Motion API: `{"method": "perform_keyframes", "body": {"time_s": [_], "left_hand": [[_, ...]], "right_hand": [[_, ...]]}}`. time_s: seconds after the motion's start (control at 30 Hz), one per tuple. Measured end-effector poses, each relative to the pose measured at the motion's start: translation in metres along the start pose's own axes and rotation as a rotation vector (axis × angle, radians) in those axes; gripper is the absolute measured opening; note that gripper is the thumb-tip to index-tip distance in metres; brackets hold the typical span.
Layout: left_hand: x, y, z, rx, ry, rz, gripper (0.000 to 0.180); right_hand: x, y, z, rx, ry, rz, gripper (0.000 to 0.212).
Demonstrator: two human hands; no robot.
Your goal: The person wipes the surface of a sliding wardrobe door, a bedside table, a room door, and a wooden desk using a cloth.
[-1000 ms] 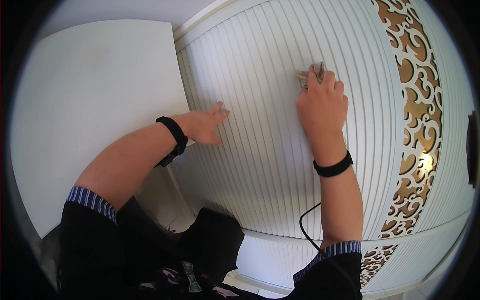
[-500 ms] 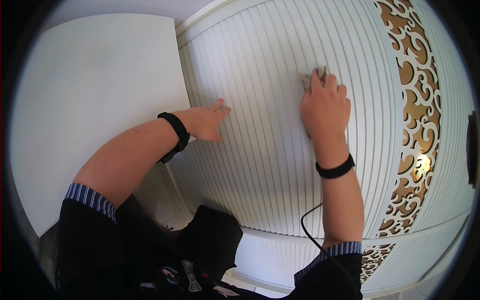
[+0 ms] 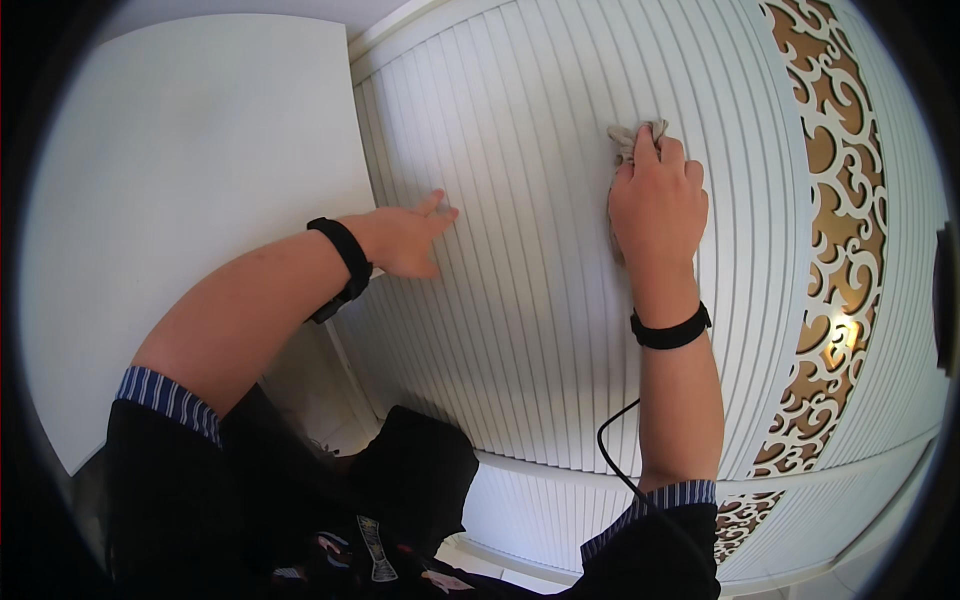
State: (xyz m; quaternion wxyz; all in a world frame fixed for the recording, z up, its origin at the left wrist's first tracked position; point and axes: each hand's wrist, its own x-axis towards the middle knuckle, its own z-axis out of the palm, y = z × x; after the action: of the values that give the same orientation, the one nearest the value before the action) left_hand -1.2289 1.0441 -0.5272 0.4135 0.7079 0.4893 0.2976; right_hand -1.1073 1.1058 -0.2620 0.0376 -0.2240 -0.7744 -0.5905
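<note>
A white wardrobe door with narrow grooved slats (image 3: 530, 290) fills the middle of the view. My right hand (image 3: 660, 205) presses a crumpled greyish-beige cloth (image 3: 622, 140) against the slats, with its fingers bent over it. Part of the cloth also shows along the hand's left side; the rest is hidden under the palm. My left hand (image 3: 405, 240) rests on the slats near the door's left side, fingers spread and nothing held. Both wrists wear black bands.
On the left stands a white flat panel (image 3: 200, 170), its edge by my left wrist. A strip of white scrollwork over gold (image 3: 840, 220) runs down the right side. A black cable (image 3: 610, 450) hangs by my right forearm. Lower slatted panels (image 3: 545, 515) lie below.
My right hand has shifted slightly with the cloth, and more of the cloth shows above its fingers. My left hand stays at nearly the same spot on the door.
</note>
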Motion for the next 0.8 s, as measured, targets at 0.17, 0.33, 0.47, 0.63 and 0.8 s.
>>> {"method": "perform_keyframes", "body": {"time_s": [0.17, 0.33, 0.47, 0.63, 0.8], "left_hand": [[-0.003, -0.01, 0.004, 0.039, 0.024, 0.007, 0.097], [0.005, -0.01, 0.011, 0.055, 0.075, 0.024, 0.096], [0.0, -0.001, 0.003, 0.013, 0.033, 0.008, 0.094], [-0.004, -0.005, 0.0, 0.008, 0.028, -0.024, 0.093], [0.0, 0.001, 0.002, 0.017, 0.012, -0.052, 0.092]], "right_hand": [[-0.03, 0.002, -0.006, -0.05, -0.067, 0.067, 0.035], [-0.034, 0.005, -0.007, -0.02, -0.098, 0.097, 0.036], [0.011, 0.0, -0.005, 0.018, -0.062, 0.06, 0.034], [-0.032, 0.0, -0.009, -0.023, -0.107, 0.084, 0.04], [-0.139, 0.021, -0.03, -0.071, -0.183, 0.147, 0.051]]}}
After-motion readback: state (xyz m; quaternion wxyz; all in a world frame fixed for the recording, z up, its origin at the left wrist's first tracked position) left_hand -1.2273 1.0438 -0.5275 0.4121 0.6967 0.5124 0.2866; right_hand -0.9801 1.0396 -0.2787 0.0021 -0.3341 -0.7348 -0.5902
